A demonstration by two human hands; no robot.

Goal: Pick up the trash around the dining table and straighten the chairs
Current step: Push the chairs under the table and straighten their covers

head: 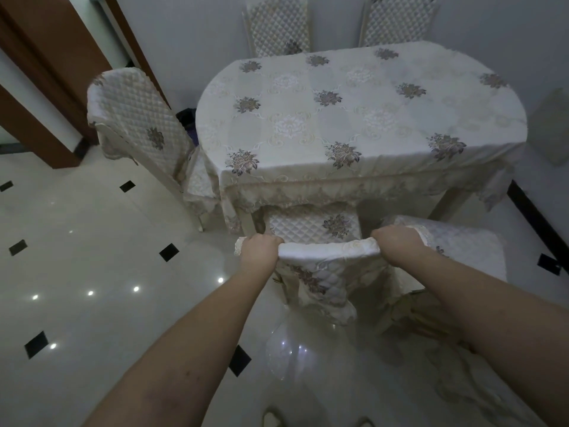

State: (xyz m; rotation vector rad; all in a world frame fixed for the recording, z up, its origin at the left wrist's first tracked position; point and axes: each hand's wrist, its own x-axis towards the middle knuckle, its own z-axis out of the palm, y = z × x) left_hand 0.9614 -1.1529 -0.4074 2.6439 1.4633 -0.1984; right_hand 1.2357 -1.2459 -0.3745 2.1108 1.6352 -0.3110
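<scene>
A chair with a quilted cream cover (326,272) stands right in front of me, its seat tucked under the near edge of the dining table (354,118). My left hand (260,249) grips the left end of its backrest top. My right hand (397,241) grips the right end. The table wears a cream cloth with grey-brown flower motifs. No trash shows on the tabletop or the visible floor.
A second covered chair (455,245) stands just right of the held one. Another chair (138,127) sits at the table's left end, and two more (278,26) (400,20) line the far wall. Brown door frames (46,72) rise at left; glossy tiled floor (92,272) spreads there.
</scene>
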